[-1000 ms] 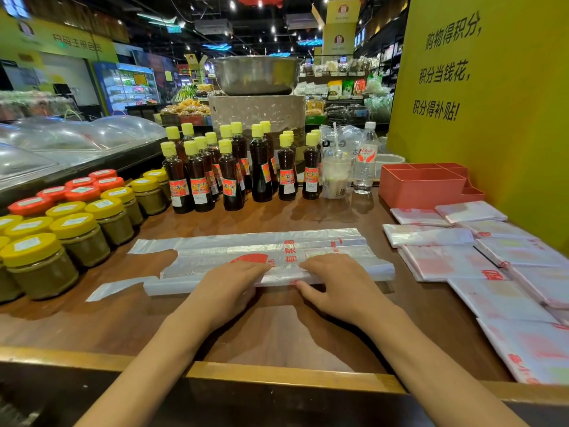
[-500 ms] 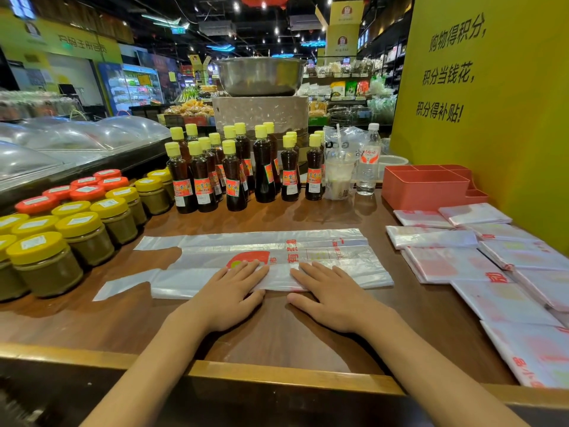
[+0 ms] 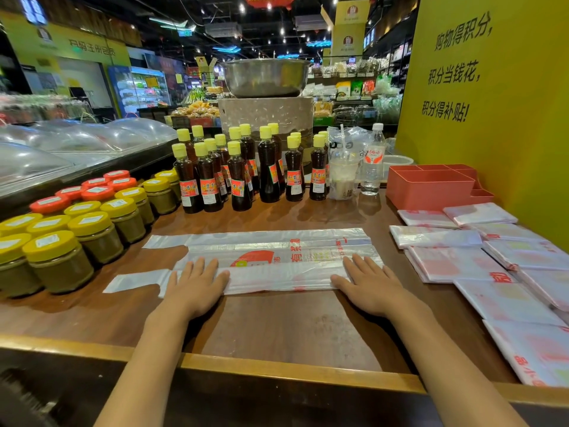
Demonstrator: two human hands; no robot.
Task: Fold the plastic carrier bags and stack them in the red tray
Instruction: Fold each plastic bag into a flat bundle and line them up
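A clear plastic carrier bag (image 3: 277, 257) with red print lies flat across the wooden counter, its near long edge folded over into a strip and its handles pointing left. My left hand (image 3: 197, 280) presses flat on the left part of that fold, fingers straight. My right hand (image 3: 366, 280) presses flat on the fold's right end. The red tray (image 3: 431, 186) with compartments stands at the back right against the yellow wall. Several folded bags (image 3: 455, 263) lie spread over the counter's right side.
Dark sauce bottles (image 3: 240, 177) with yellow caps stand in rows behind the bag. Jars (image 3: 58, 260) with yellow and red lids crowd the left. A drink cup (image 3: 341, 177) and a water bottle (image 3: 372, 161) stand left of the tray. The counter's front edge (image 3: 277, 368) runs below my wrists.
Both hands have slid apart along the folded edge, left hand leftward and right hand rightward, flattening the fold. The bag itself stays in place.
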